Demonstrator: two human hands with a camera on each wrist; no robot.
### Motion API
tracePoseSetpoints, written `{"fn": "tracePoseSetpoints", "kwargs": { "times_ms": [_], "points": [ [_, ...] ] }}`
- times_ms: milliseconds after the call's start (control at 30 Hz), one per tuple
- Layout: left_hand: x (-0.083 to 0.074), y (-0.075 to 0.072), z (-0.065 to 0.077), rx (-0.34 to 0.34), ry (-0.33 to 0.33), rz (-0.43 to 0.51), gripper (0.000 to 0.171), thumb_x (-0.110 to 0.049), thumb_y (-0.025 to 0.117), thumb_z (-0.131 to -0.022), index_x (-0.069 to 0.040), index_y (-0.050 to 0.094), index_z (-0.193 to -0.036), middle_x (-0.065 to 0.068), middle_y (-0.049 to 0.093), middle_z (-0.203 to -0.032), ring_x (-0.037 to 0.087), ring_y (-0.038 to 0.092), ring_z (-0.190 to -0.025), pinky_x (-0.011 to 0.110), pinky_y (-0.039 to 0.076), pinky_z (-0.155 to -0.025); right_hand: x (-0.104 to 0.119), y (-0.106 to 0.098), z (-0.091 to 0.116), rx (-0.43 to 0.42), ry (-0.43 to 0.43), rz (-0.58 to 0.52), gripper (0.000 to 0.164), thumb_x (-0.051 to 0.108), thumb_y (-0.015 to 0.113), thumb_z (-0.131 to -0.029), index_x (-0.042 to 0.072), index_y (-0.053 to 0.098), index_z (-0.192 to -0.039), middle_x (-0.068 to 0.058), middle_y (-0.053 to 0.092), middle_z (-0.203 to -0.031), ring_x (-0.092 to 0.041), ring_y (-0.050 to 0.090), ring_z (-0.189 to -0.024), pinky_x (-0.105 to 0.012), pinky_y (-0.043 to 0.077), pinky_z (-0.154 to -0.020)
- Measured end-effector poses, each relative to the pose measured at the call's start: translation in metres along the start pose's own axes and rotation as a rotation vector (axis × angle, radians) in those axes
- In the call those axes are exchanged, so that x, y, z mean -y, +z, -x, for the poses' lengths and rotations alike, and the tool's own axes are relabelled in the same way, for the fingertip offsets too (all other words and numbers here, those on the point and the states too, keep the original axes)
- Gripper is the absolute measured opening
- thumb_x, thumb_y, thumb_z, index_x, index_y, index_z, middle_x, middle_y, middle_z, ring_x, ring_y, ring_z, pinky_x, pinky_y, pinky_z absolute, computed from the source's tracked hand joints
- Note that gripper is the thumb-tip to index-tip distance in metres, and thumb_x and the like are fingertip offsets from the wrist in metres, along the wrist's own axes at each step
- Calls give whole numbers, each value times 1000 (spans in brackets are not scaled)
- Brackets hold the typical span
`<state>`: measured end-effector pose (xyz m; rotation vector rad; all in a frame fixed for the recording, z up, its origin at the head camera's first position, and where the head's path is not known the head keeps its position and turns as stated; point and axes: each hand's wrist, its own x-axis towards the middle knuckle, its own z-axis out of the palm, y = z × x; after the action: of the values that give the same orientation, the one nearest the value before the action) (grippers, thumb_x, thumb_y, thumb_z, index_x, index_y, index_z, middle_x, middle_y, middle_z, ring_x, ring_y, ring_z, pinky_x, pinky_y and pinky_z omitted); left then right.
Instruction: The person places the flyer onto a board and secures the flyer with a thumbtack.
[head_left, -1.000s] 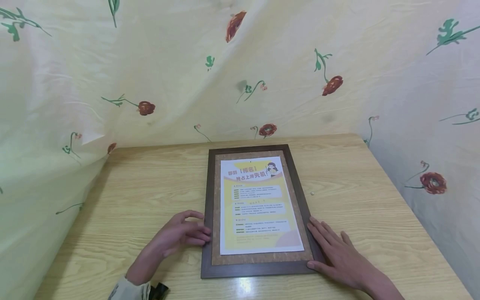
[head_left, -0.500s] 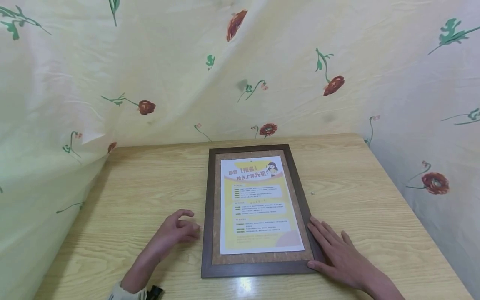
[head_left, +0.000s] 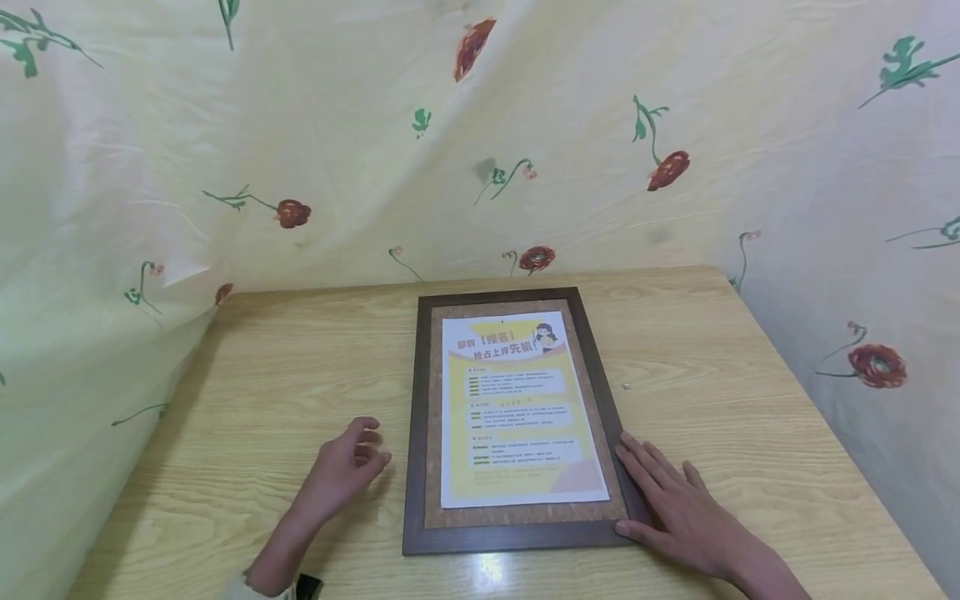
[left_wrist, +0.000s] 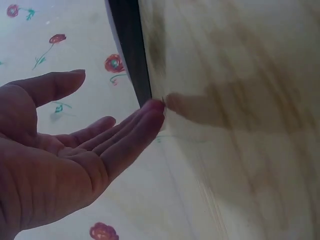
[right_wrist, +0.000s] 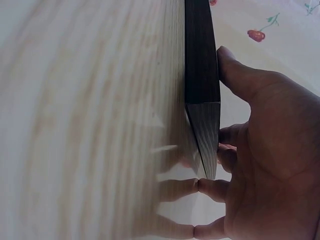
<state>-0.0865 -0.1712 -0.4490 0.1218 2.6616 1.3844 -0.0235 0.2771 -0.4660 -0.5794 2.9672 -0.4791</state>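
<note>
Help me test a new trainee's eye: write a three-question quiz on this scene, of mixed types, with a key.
1. Which hand touches the dark frame?
A. left only
B. right only
C. both

2. True or false: the printed sheet lies within the frame's border.

3. Fill in: in the head view, a tiny object lies on the table to the ____ of the frame.

Key
1. B: the right hand touches it, while the left hand is apart from it.
2. True.
3. right
</note>
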Motion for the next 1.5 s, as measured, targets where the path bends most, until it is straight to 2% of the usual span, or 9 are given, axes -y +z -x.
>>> {"fn": "tracePoseSetpoints", "kwargs": {
  "times_ms": [133,300,400,633,767,1000,1500],
  "points": [
    [-1,4,1,28,50,-92,53,-8,74,-87,3,50,-133,27,59,-127,40,62,-109,51,53,-90,0,1,1,-7,-7,3,88,61,62,-89,10,33,-154,-7,25,-161,-43,30,-141,-77,27,-96],
    [-3,8,5,120,92,-193,74,-14,79,-84,1,41,-145,26,44,-146,42,46,-130,56,40,-104,-1,1,1,-10,-8,4,88,60,63,-89,9,33,-154,-7,25,-161,-43,30,-141,-77,27,-96],
    [-4,9,7,171,119,-269,83,-21,82,-81,-5,37,-150,25,32,-154,43,36,-137,58,36,-107,-1,1,2,-11,-7,1,88,60,63,-89,10,33,-154,-7,25,-162,-43,30,-141,-76,27,-96],
    [-5,14,11,266,190,-375,97,-36,85,-76,-12,33,-154,21,15,-161,44,28,-141,59,35,-107,-2,2,1,-6,1,3,88,61,62,-89,11,32,-155,-7,25,-161,-42,29,-141,-76,26,-96],
    [-6,17,12,299,220,-424,105,-46,85,-73,-13,30,-156,17,13,-163,42,27,-142,56,32,-110,-2,2,1,-7,1,6,88,60,63,-89,11,32,-155,-8,26,-161,-42,29,-141,-76,26,-96],
    [-9,20,11,340,251,-476,112,-58,83,-68,-15,29,-156,14,16,-163,47,28,-139,64,29,-108,-2,2,1,-15,-11,-3,88,59,64,-89,11,32,-155,-7,25,-162,-43,30,-141,-76,26,-96],
    [-12,23,13,343,270,-538,97,-56,82,-70,-21,41,-152,18,18,-162,54,28,-136,72,31,-101,0,-1,0,-8,-12,4,87,60,63,-89,10,34,-154,-7,25,-161,-43,30,-141,-76,27,-96]
  ]
}}
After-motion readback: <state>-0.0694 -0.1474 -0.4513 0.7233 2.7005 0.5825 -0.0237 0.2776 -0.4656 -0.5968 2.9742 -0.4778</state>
